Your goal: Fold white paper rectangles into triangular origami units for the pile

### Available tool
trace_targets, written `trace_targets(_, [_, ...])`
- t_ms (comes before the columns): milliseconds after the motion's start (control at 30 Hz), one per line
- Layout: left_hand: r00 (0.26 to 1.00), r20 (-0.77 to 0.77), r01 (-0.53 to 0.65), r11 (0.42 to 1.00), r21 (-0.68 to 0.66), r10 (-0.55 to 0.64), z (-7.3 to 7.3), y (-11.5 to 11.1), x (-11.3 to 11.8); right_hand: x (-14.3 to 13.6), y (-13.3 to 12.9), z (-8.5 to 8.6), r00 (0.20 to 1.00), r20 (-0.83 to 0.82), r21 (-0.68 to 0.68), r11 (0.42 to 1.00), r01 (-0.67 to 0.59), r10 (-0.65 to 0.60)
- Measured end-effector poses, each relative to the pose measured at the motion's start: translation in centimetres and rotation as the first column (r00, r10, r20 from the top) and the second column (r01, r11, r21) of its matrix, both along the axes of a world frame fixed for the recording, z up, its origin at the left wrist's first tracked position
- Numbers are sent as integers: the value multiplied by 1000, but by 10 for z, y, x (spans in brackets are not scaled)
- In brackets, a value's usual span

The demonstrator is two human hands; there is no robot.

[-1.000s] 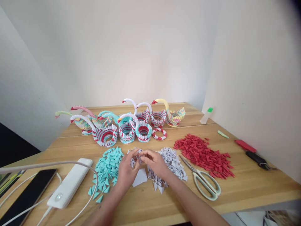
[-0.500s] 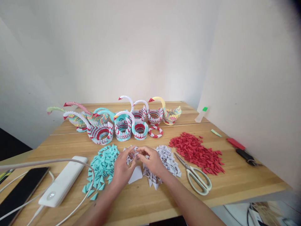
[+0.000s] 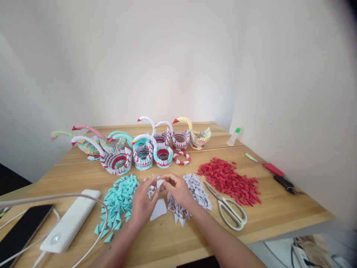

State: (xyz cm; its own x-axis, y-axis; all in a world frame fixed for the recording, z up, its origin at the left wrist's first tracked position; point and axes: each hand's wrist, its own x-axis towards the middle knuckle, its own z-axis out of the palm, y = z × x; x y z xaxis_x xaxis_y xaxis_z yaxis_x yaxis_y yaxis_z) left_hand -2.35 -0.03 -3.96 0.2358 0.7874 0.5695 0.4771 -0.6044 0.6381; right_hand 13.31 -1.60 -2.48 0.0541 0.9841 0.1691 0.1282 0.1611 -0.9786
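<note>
Between my left hand [image 3: 142, 201] and my right hand [image 3: 180, 190], a small white paper piece [image 3: 159, 183] is pinched by the fingertips, its folds too small to make out. Just below lie flat white paper sheets [image 3: 158, 210]. Folded white paper triangles [image 3: 196, 193] are heaped beside and under my right hand, and a smaller group lies behind my fingers. A pile of turquoise paper triangles [image 3: 119, 199] sits to the left of my left hand.
Several folded-paper swans [image 3: 115, 162] stand at the back, near a red-and-white paper ring [image 3: 181, 158]. On the right are scissors [image 3: 232, 214], red paper triangles [image 3: 230, 182] and a black-handled tool [image 3: 284, 183]. A white power bank [image 3: 71, 221], cables and a phone [image 3: 25, 230] occupy the left.
The white paper piece now shows more clearly between my fingertips, turned with a flat face visible. My hands stay close together; the whole view has shifted slightly.
</note>
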Motion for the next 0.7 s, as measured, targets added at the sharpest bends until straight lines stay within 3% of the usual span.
trace_targets(100, [1000,14,26,999,-31,-26,3,0,0,-1,-1,0,996,71,40,998,47,-50])
trace_targets(167, [993,101,75,992,-104,-64,7,0,0,-1,-1,1,992,93,61,995,84,-89])
trace_targets(267, [967,243,140,958,-252,-77,10,2,0,0,0,1,991,28,40,991,127,-128])
trace_targets(367, [970,229,159,932,-325,-85,8,4,0,0,1,1,990,-66,-5,993,122,-122])
trace_targets(500, [980,172,139,956,-257,-96,0,4,2,-3,-1,1,993,-27,13,993,115,-115])
trace_targets(700, [982,169,110,978,-177,-80,-2,4,-1,-7,-9,6,975,220,179,984,-18,-22])
